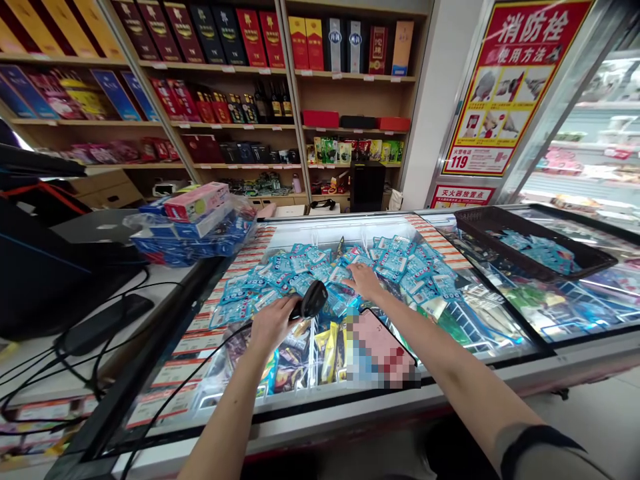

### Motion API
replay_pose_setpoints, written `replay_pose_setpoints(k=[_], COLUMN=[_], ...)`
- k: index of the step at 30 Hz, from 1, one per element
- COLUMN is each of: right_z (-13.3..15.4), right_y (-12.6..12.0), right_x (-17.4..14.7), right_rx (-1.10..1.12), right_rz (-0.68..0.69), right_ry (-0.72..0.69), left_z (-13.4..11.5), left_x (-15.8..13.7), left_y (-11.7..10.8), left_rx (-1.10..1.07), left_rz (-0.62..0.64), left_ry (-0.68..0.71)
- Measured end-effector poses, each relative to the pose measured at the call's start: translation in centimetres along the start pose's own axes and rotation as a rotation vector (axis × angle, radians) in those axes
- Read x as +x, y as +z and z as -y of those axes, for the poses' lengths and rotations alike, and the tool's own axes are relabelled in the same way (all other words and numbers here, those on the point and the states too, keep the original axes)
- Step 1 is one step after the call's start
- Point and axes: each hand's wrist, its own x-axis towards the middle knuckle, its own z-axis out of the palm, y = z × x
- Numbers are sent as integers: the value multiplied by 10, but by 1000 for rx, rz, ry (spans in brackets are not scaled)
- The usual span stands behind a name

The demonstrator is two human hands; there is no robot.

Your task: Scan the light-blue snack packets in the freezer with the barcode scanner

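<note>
My left hand (271, 325) is wrapped round the handle of a black barcode scanner (315, 299), its head tilted towards the blue packets. A black cord runs from it down the left side. My right hand (365, 281) reaches over the pile of small blue packets (300, 263), fingers stretched out and apart at the packets near the middle; whether they touch one is hard to tell. The packets lie spread over the glass top of a chest freezer (293, 414). A phone (383, 340) with a pink screen, partly blurred out, lies below my right forearm.
More blue packets lie in a dark plastic basket (590, 257) on the right. Plastic-wrapped boxes (195, 223) stand at the back left. Cables and a black device (110, 323) occupy the left counter. Shelves of boxed goods (220, 67) line the back, beside a red poster (515, 87).
</note>
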Motion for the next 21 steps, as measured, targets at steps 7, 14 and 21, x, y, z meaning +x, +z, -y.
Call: replay_pose_setpoints(k=[7,14,21], right_z=[-14,-23,-23], right_y=[0,-14,-29], right_x=[2,-13,-22], right_rx=[192,425,550], right_rz=[27,-5,-11], right_ry=[109,133,108], left_z=[-11,-25,-35], left_x=[8,17,23], left_y=[0,1,1], left_rx=[19,42,48], left_rz=[28,30,31], left_ry=[18,10,18])
